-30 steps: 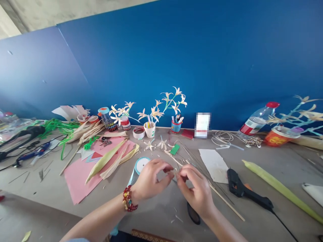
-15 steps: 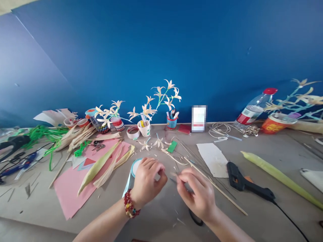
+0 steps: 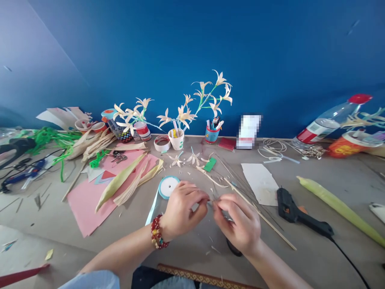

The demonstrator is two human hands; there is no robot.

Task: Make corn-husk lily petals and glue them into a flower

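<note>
While the left hand (image 3: 185,208) and right hand (image 3: 240,224) nearly met above the bench (image 3: 192,251), their fingers (image 3: 228,204) pinched a small, unidentifiable piece (image 3: 211,201) between them; this delicate handwork seemingly called for a steady hold.

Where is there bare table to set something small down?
Bare tabletop shows between the orange cup and the long green husk, and between the pink paper and the beaded bracelet. Crowded spots: back left, with green fuzzy stems and dried husks; beyond the left hand, with ribbon spool and loose flowers.
</note>
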